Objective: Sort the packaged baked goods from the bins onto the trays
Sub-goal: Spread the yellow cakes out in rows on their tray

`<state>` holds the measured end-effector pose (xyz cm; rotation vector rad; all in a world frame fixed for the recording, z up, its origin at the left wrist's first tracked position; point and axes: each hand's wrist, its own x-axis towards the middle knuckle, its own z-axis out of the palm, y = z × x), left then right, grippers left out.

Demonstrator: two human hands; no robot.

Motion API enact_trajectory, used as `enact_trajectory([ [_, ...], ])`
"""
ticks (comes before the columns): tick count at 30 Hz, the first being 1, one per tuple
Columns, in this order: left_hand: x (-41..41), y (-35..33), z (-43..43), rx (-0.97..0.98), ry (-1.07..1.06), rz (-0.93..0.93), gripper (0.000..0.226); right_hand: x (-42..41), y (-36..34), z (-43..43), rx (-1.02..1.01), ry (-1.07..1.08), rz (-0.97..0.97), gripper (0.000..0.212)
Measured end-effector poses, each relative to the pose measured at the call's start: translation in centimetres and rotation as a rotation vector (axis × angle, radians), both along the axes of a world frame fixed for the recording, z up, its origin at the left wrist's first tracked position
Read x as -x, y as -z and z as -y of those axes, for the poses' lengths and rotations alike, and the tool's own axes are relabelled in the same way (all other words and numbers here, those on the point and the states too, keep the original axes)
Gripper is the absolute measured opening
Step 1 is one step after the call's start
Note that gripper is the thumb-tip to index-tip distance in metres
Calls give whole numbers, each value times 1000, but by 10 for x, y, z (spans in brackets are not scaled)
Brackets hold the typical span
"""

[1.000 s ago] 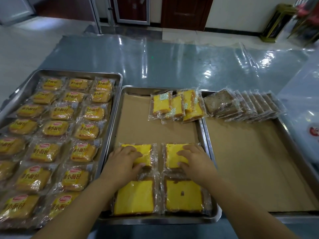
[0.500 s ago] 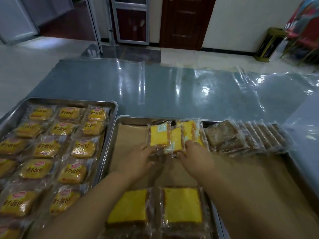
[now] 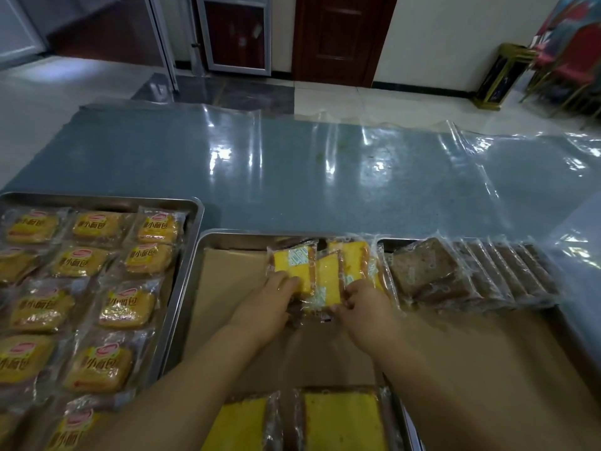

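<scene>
Hands meet at the twelve o'clock end of the middle tray (image 3: 234,237), where a few yellow cake packets (image 3: 354,258) lean on edge against one another. The left hand (image 3: 273,297) curls its fingers round the lower corner of the leftmost packet. The right hand (image 3: 366,304) pinches the lower edge of the ones beside it, thumb tucked under. Standing them on edge looks like a way of parking a batch in little room, and a low hold lets each one tip forward to be laid flat.

Two flat cakes (image 3: 341,418) lie side by side at the tray's six o'clock edge, with bare brown paper (image 3: 227,288) between them and the stack (room for more rows, I judge). At nine o'clock the left tray (image 3: 195,206) is filled with small bread packs (image 3: 126,304) in neat rows. At three o'clock brown slices (image 3: 429,271) lean in a shingled line along the far end of the right tray (image 3: 536,369). The step in hand is probably drawing two packets toward the open paper, though the slick wrapping may slip.
</scene>
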<state>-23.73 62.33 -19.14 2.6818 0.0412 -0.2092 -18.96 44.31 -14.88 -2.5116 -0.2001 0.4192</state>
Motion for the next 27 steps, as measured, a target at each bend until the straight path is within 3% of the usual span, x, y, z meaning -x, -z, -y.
enact_trajectory([
  [6,30,2,-6,150,-90,166,42,10,-2,4,-120,47,-2,41],
  [9,51,-10,-12,253,-182,269,33,15,-6,7,-158,43,28,38],
  [13,76,-36,-19,475,-384,374,37,23,-13,9,-218,49,49,34],
  [17,93,-46,-28,595,-571,305,30,35,-21,9,-274,38,61,32],
  [21,105,-40,-39,437,-618,114,21,45,-31,3,-261,-26,103,31],
  [25,118,-32,-43,123,-565,100,61,49,-40,-3,-196,-69,170,33],
  [27,123,-27,-42,-54,-435,168,60,46,-42,-8,-176,-77,184,33],
])
